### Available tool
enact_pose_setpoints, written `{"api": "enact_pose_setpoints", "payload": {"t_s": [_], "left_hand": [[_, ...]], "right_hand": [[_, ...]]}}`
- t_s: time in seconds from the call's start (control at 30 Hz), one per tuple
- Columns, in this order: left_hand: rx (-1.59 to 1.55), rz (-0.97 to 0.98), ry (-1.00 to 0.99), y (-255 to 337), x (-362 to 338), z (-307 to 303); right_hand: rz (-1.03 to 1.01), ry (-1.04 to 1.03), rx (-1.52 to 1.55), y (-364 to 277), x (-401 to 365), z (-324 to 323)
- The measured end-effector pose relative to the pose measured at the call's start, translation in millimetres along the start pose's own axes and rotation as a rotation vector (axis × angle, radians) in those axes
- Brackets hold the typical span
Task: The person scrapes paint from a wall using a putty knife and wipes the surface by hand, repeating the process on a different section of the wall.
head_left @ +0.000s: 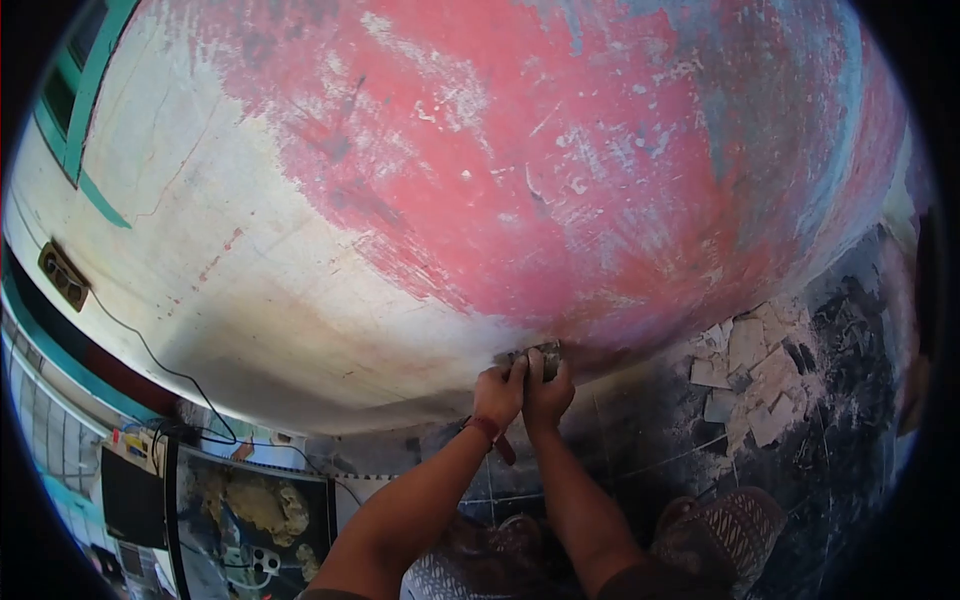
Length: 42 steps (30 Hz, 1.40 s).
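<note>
Both my hands are closed side by side on a scraper (546,352), its dark metal blade set against the lower part of the wall (480,220). My left hand (497,396) grips it from the left, and a reddish-brown handle end (505,450) sticks out below that hand. My right hand (547,394) presses close beside it, thumbs near each other at the blade. Much of the tool is hidden by the fingers. Patchy pink and red paint covers the wall's middle, with a cream, scraped-looking area at the left and blue-grey patches at the right.
Paint flakes (765,370) lie heaped on the dark tiled floor (650,425) at the right. A wall socket (63,275) at the left has a cable (150,345) running down from it. A glass-topped dark table (250,510) stands at the lower left.
</note>
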State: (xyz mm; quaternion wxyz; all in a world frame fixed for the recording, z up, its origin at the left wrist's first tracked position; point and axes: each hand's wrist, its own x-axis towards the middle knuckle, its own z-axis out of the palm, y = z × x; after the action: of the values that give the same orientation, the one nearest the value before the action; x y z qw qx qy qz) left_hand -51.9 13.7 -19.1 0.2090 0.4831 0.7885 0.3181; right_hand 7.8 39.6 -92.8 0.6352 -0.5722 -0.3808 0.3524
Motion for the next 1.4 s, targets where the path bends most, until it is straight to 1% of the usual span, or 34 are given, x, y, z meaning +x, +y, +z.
{"api": "enact_pose_setpoints", "payload": {"t_s": [0.03, 0.1, 0.13, 0.17, 0.23, 0.3, 0.37, 0.43, 0.57, 0.63, 0.67, 0.73, 0.83, 0.87, 0.9, 0.93, 1.0, 1.03, 1.1, 1.13, 1.23, 1.27, 1.3, 1.37, 1.4], "left_hand": [[0.009, 0.016, 0.007, 10, -2, -5], [-0.097, 0.123, 0.053, 32, 5, -14], [-0.155, 0.162, 0.083, 34, 3, -18], [-0.208, 0.089, 0.043, 34, 2, -17], [-0.161, 0.055, 0.032, 21, 2, -10], [-0.058, 0.033, 0.023, -3, 2, -2], [0.079, -0.004, 0.024, -25, 4, 10], [0.049, -0.046, 0.034, -10, 1, 4], [-0.026, -0.083, 0.041, 21, -4, -16], [-0.08, -0.038, 0.021, 14, 0, -15], [-0.11, -0.015, 0.016, 12, 0, -13], [-0.028, -0.032, -0.008, 1, -3, -6], [0.068, -0.044, -0.033, -17, -1, 3], [0.093, -0.059, -0.047, -25, 2, 10], [0.062, -0.055, -0.062, -21, 1, 5], [0.026, -0.029, -0.034, -11, -1, -2], [-0.047, 0.002, 0.021, 11, -1, -14], [-0.12, -0.02, 0.002, 5, -1, -13], [-0.291, -0.024, -0.012, -5, 9, -8], [-0.203, -0.03, -0.016, -9, 10, -5], [0.037, -0.028, -0.025, -26, 3, 1], [0.083, -0.029, -0.033, -32, 1, 6], [0.13, -0.029, -0.046, -24, 1, 9], [0.064, -0.05, -0.05, -18, 5, 7], [0.042, -0.077, -0.058, -12, 2, -1]], "right_hand": [[-0.027, 0.03, 0.008, -15, 2, -1], [-0.086, -0.003, -0.035, -52, 27, -4], [-0.115, -0.036, -0.063, -59, 27, -7], [-0.09, -0.039, -0.018, -53, 21, -7], [-0.072, -0.027, 0.09, -35, 21, 2], [-0.04, -0.041, 0.02, -5, 5, -2], [0.01, -0.049, -0.041, 6, 0, -6], [0.109, -0.055, -0.095, 2, -9, -4], [0.057, -0.024, 0.017, -21, -1, 1], [-0.031, -0.021, 0.061, -22, 7, 3], [-0.035, -0.032, 0.072, -16, 9, 4], [-0.038, -0.045, 0.104, 2, 6, 6], [0.03, -0.06, -0.163, 21, -7, -5], [0.016, -0.027, -0.137, 24, -4, -2], [0.02, 0.005, -0.113, 13, -7, 1], [0.035, 0.036, -0.091, 6, -11, 2], [0.005, -0.031, -0.017, -15, 11, 6], [-0.008, -0.081, 0.012, -18, 12, 5], [-0.009, -0.058, 0.075, -13, 9, 6], [-0.024, -0.043, 0.12, -12, 12, 11], [0.081, -0.054, -0.032, 31, -6, 3], [0.069, -0.033, -0.058, 34, -11, 0], [0.06, -0.008, -0.086, 31, -14, -2], [0.027, 0.025, -0.081, 33, -16, 2], [0.0, 0.028, -0.052, 15, -10, 2]]}}
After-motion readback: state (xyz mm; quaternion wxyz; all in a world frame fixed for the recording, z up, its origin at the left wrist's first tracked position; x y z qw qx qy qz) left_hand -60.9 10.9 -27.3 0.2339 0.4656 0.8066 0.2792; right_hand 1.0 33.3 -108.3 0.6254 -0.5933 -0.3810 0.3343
